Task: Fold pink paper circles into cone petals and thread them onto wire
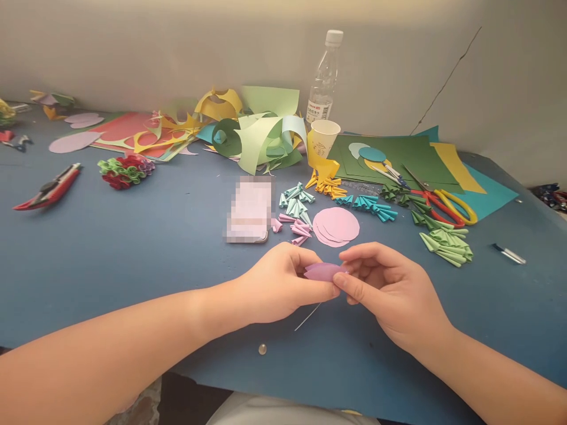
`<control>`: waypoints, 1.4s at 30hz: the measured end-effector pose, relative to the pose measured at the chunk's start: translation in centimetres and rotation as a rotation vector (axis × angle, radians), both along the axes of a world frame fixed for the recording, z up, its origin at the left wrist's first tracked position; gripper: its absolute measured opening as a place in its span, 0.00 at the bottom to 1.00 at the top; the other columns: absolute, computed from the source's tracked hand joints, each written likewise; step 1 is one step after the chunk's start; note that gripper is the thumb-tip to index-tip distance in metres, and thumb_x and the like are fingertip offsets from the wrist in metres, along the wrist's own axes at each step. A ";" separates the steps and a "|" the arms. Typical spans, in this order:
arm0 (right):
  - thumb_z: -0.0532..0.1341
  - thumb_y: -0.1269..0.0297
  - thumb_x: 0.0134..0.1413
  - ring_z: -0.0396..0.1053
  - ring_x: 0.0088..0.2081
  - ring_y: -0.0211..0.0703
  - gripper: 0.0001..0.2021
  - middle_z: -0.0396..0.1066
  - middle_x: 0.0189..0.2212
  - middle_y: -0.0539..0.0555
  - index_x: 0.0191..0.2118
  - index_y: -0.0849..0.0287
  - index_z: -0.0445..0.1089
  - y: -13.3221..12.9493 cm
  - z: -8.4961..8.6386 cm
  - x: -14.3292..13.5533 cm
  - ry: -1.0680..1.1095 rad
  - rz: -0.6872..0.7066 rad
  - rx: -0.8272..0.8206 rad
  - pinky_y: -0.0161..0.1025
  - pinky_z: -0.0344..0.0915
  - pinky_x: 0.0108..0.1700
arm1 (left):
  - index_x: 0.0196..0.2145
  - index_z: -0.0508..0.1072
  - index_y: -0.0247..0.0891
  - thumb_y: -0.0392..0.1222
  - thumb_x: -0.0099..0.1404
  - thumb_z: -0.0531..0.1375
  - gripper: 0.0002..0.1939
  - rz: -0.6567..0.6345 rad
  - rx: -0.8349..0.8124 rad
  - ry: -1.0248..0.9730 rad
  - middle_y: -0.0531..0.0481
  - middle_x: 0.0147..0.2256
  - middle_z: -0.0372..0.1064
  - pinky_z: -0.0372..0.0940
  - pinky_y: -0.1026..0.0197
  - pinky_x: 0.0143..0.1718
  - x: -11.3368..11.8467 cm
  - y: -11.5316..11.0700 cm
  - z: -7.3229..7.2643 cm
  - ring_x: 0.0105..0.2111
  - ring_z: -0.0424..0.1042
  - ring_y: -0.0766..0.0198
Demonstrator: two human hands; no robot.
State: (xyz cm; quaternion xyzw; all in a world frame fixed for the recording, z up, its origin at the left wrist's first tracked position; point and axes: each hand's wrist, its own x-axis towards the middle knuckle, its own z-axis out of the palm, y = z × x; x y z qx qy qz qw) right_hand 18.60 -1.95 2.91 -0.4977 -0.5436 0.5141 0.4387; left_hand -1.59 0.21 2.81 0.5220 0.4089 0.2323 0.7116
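A folded piece of lilac paper is pinched between my two hands over the front of the table. My left hand grips its left end with thumb and fingers. At its right end, the thumb and fingers of my right hand close on it. A thin pale stick or wire slants down below my hands; its upper end is hidden. Just behind my hands lie a stack of pink paper circles and several small pink paper cones.
Mint cones, teal cones and green cones lie beyond. Scissors rest on green paper sheets. A phone, paper cup, bottle, paper scraps, paper flower cluster and red-handled tool are around.
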 end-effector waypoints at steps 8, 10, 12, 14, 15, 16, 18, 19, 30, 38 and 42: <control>0.75 0.63 0.53 0.73 0.24 0.38 0.07 0.76 0.26 0.50 0.38 0.53 0.80 0.1 -0.4 0.3 0.004 0.031 -0.003 0.36 0.74 0.27 | 0.23 0.64 0.38 0.42 0.61 0.67 0.16 0.038 0.040 0.001 0.58 0.23 0.53 0.46 0.61 0.26 0.0 0.1 -0.3 0.25 0.52 0.69; 0.75 0.64 0.54 0.73 0.25 0.38 0.06 0.76 0.27 0.50 0.38 0.53 0.80 0.1 -0.4 0.3 0.006 0.032 -0.013 0.35 0.74 0.27 | 0.23 0.63 0.38 0.42 0.62 0.67 0.17 0.043 0.054 0.017 0.58 0.24 0.52 0.47 0.61 0.26 -0.1 0.1 -0.4 0.25 0.53 0.69; 0.74 0.64 0.54 0.72 0.24 0.37 0.06 0.76 0.26 0.50 0.37 0.53 0.80 0.0 -0.4 0.3 0.003 0.029 -0.024 0.34 0.73 0.27 | 0.23 0.63 0.38 0.41 0.62 0.66 0.17 0.053 0.058 0.041 0.58 0.24 0.52 0.47 0.61 0.25 -0.1 0.0 -0.5 0.25 0.53 0.69; 0.74 0.64 0.54 0.72 0.24 0.37 0.05 0.75 0.24 0.49 0.37 0.53 0.80 0.0 -0.3 0.3 0.005 0.030 -0.029 0.33 0.73 0.27 | 0.23 0.62 0.38 0.41 0.62 0.66 0.17 0.055 0.058 0.064 0.57 0.25 0.52 0.47 0.62 0.25 -0.1 0.0 -0.4 0.25 0.53 0.69; 0.74 0.64 0.54 0.71 0.24 0.37 0.05 0.75 0.24 0.49 0.36 0.53 0.80 0.0 -0.3 0.3 0.008 0.032 -0.028 0.33 0.73 0.26 | 0.23 0.62 0.38 0.40 0.62 0.66 0.17 0.052 0.055 0.069 0.57 0.25 0.52 0.47 0.62 0.25 -0.1 0.0 -0.3 0.25 0.53 0.69; 0.74 0.65 0.54 0.71 0.24 0.36 0.05 0.75 0.23 0.49 0.36 0.53 0.80 -0.1 -0.3 0.2 0.010 0.033 -0.024 0.33 0.73 0.26 | 0.23 0.62 0.38 0.40 0.62 0.66 0.17 0.047 0.051 0.069 0.58 0.25 0.52 0.47 0.62 0.25 -0.1 0.1 -0.3 0.24 0.53 0.69; 0.74 0.65 0.54 0.71 0.24 0.36 0.05 0.75 0.24 0.49 0.36 0.52 0.80 -0.1 -0.2 0.2 0.005 0.032 -0.004 0.32 0.73 0.26 | 0.23 0.62 0.38 0.41 0.63 0.66 0.17 0.031 0.040 0.060 0.58 0.24 0.51 0.47 0.62 0.25 -0.1 0.1 -0.2 0.24 0.53 0.69; 0.74 0.65 0.54 0.71 0.24 0.35 0.05 0.76 0.25 0.49 0.36 0.52 0.80 -0.1 -0.2 0.2 -0.001 0.030 0.011 0.31 0.73 0.26 | 0.23 0.62 0.38 0.41 0.63 0.65 0.17 0.023 0.040 0.053 0.58 0.24 0.51 0.47 0.62 0.25 -0.1 0.0 -0.1 0.24 0.53 0.69; 0.72 0.68 0.57 0.74 0.30 0.33 0.05 0.78 0.30 0.46 0.36 0.50 0.78 -0.1 -0.5 0.1 -0.053 0.064 0.143 0.27 0.75 0.33 | 0.25 0.62 0.39 0.43 0.64 0.64 0.15 -0.044 0.106 0.073 0.58 0.24 0.52 0.49 0.61 0.25 -0.1 -0.2 -0.1 0.25 0.52 0.68; 0.73 0.69 0.57 0.78 0.29 0.36 0.08 0.80 0.33 0.48 0.41 0.49 0.80 -0.1 -0.5 0.5 -0.073 0.047 0.172 0.32 0.79 0.34 | 0.25 0.62 0.39 0.42 0.65 0.64 0.15 -0.034 0.086 -0.001 0.58 0.24 0.51 0.46 0.60 0.24 -0.3 0.0 -0.6 0.25 0.50 0.68; 0.73 0.69 0.57 0.75 0.24 0.33 0.06 0.77 0.28 0.47 0.39 0.50 0.80 -0.3 -0.3 0.5 -0.114 0.017 0.150 0.28 0.76 0.27 | 0.26 0.63 0.39 0.40 0.65 0.64 0.14 -0.031 0.070 0.009 0.58 0.23 0.51 0.46 0.60 0.24 -0.3 0.1 -0.7 0.24 0.50 0.68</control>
